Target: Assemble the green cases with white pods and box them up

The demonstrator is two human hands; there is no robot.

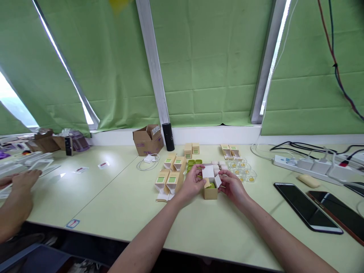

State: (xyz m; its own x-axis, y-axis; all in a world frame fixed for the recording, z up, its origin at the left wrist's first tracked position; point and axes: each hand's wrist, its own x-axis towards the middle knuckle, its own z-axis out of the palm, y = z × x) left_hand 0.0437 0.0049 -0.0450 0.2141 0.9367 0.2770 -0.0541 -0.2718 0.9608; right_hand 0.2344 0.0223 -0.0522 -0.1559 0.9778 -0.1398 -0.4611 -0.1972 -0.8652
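Observation:
A small kraft box (211, 194) stands upright on the table between my hands, its white-lined flaps raised. Something green (211, 185) shows inside it. My left hand (193, 184) is closed on the box's left flap, thumb and fingertips at its edge. On the other side, my right hand (232, 187) pinches the right flap. Just left of my left hand are several opened kraft boxes (173, 178) with green labels. Behind my hands sit green square pieces (194, 162), white round pieces (223, 166) and clear plastic cups (241, 169) with yellowish centres.
At the back are a brown carton (148, 140), a black cylinder (168, 137), closed small boxes (192, 149) and a white cable (148, 159). To the right lie phones (308, 206), a mouse-like beige object (308, 181) and a power strip (307, 167). Another person's hands (21, 185) work at far left.

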